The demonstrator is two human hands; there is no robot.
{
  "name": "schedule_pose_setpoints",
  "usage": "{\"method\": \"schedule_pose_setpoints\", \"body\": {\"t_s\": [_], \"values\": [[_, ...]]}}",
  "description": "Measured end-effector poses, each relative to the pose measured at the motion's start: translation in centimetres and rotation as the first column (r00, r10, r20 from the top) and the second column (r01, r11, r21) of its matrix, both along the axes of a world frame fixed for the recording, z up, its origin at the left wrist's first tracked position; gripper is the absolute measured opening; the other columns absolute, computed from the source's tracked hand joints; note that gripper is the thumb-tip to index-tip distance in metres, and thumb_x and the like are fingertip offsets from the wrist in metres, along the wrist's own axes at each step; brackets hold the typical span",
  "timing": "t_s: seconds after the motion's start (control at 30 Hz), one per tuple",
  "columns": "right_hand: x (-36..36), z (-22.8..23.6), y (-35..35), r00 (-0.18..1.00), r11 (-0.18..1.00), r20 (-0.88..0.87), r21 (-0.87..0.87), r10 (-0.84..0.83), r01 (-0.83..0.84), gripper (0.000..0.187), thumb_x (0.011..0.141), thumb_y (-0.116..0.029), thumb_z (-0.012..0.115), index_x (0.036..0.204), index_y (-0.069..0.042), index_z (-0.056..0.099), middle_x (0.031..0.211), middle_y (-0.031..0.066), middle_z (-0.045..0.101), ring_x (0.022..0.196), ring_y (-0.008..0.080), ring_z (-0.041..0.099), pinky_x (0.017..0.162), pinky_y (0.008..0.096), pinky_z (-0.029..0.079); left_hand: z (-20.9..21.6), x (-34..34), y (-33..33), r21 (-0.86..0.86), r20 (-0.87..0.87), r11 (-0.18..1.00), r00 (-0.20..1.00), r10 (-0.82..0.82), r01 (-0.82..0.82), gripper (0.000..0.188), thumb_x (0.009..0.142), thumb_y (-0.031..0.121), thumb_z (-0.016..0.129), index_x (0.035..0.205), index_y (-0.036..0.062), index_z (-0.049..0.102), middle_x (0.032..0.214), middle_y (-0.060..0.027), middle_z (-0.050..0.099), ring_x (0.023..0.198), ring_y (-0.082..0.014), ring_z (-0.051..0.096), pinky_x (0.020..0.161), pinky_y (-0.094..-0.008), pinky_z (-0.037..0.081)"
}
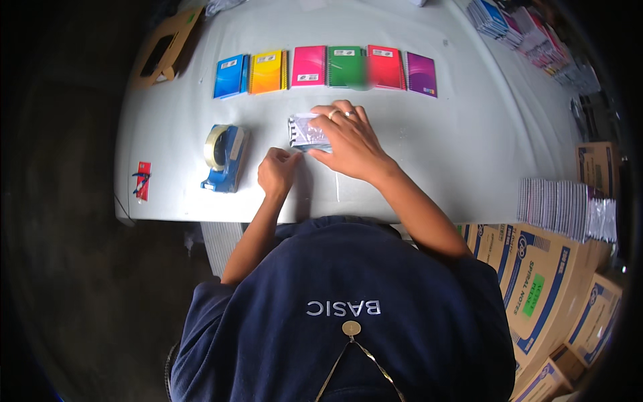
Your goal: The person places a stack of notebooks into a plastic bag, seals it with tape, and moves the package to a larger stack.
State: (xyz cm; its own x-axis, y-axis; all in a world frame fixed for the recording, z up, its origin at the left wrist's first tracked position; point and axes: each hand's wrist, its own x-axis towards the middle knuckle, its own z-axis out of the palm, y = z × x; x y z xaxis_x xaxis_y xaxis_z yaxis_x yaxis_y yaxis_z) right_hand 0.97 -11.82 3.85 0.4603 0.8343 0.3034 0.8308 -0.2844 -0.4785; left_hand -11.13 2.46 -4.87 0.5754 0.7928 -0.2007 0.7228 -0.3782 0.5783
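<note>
— "While you lean over the pale table (469, 167), where is the wrapped notebook (307, 127)?"

— "It is straight ahead of you, with its coiled edge toward your left and shiny clear film over its top. Your right hand (353, 144) covers its right part, fingers arched over it and thumb at the near edge, gripping it between them."

— "And your left hand (276, 172)?"

— "You have it just beside the near left corner, fingers curled, thumb and forefinger close together. I cannot tell whether you pinch anything there."

— "What else lies around you?"

— "Left of your hands you have a blue tape dispenser (233, 164) with a tape roll (212, 149), and farther left a small red packet (143, 181). Beyond your hands, six notebooks (309, 67) form a row: blue, yellow, pink, green, red and purple. Near the table's right edge you have a notebook stack (552, 206), with cardboard boxes (552, 281) below."
</note>
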Motion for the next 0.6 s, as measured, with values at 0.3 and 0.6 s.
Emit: {"method": "schedule_pose_setpoints", "body": {"t_s": [0.3,0.6], "values": [[2.4,4.7,-3.9,0.854,0.935,-0.4,-0.024,-0.332,0.353,0.069,0.063,-0.02,0.078,0.125,-0.006,0.05,0.116,0.015,0.054,0.111,0.0315,0.052,0.093,0.0383,0.043,-5.3,-1.1,-0.9,0.448,-0.157,0.766,0.884,-0.441,0.462,0.077,0.089,0.05,0.047,0.143,0.0002,0.022,0.149,-0.0239,0.02,0.139,-0.0394,0.013,0.112,-0.0519,0.008],[4.2,18.3,-27.8,0.149,0.386,0.444,0.512,-0.884,0.767,0.058,0.059,-0.004,0.072,0.115,-0.014,0.056,0.109,0.0084,0.055,0.11,0.0294,0.048,0.094,0.0407,0.035,-4.4,-0.9,-2.7,0.489,-0.287,0.716,0.867,-0.408,0.498,0.076,0.091,0.057,0.038,0.146,0.0066,0.022,0.152,-0.0176,0.018,0.14,-0.0347,0.013,0.112,-0.0492,0.009]]}}
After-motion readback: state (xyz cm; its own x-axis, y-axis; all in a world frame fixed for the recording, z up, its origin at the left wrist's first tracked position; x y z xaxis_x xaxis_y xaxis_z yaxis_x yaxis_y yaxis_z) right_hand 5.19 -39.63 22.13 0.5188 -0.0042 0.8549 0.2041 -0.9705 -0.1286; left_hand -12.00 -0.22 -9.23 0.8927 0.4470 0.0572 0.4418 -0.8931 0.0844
